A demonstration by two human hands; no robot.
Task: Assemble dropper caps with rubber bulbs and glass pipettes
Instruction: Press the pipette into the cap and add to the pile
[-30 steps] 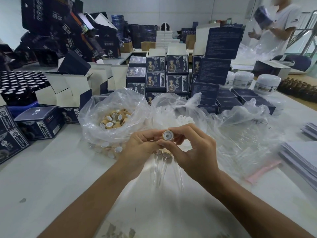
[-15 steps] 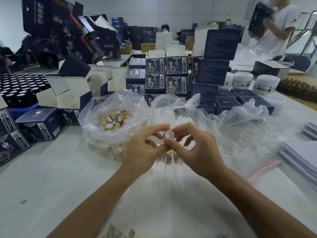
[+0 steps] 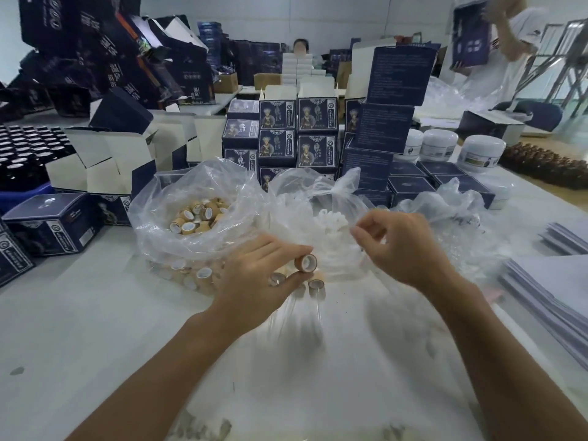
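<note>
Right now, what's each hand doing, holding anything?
Left hand: pinches one wooden dropper cap between thumb and fingers.
Right hand: fingers curled over the bag of rubber bulbs; any hold cannot be told.

The cap (image 3: 306,261) looks like matt wood-tone on the outside with a smooth white plastic liner. Bags (image 3: 194,198) are thin clear plastic, crinkly and shiny. Pipettes (image 3: 288,308) are clear glass. Boxes (image 3: 52,222) are matt printed card, jars (image 3: 482,151) glossy white plastic, desk (image 3: 95,329) smooth matt white.
</note>
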